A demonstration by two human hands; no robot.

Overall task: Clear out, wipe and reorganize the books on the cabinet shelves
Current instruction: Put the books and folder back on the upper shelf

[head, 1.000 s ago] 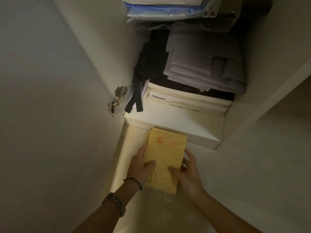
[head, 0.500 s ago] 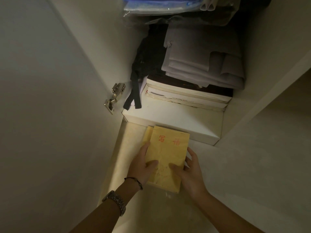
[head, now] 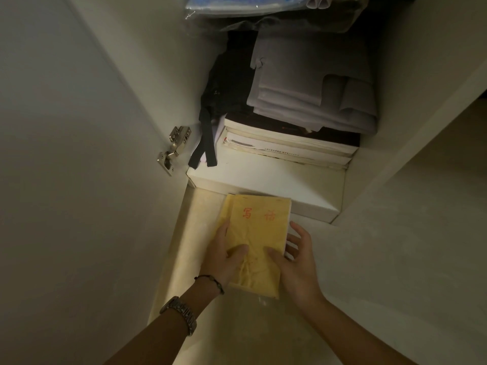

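Two pale surfaces take up most of the view: a white cabinet door (head: 66, 167) swung open on the left and the white cabinet side panel (head: 421, 233) on the right. Between them runs the cream shelf board (head: 189, 246) of the lower compartment, lit more brightly than the rest. Above it, a white shelf (head: 263, 185) carries a stack of flat white-edged books (head: 287, 146). On those books lies a pile of folded grey fabric (head: 311, 83), with a black garment (head: 224, 85) beside it on the left whose straps hang over the shelf's front edge. A clear plastic bag with blue contents (head: 237, 3) sits at the very top. Lower down, a yellow paper-covered book with red characters (head: 255, 233) is held over the cream board, its far end close to the white shelf's front edge. The left hand (head: 224, 256) grips the book's left side, thumb pressed on the cover; the right hand (head: 292, 264) holds the right side, thumb on the cover and fingers spread along the page edge. A metal watch (head: 181, 313) and a thin dark bracelet (head: 210, 281) circle the left wrist. A silver hinge (head: 174, 146) joins door and cabinet.
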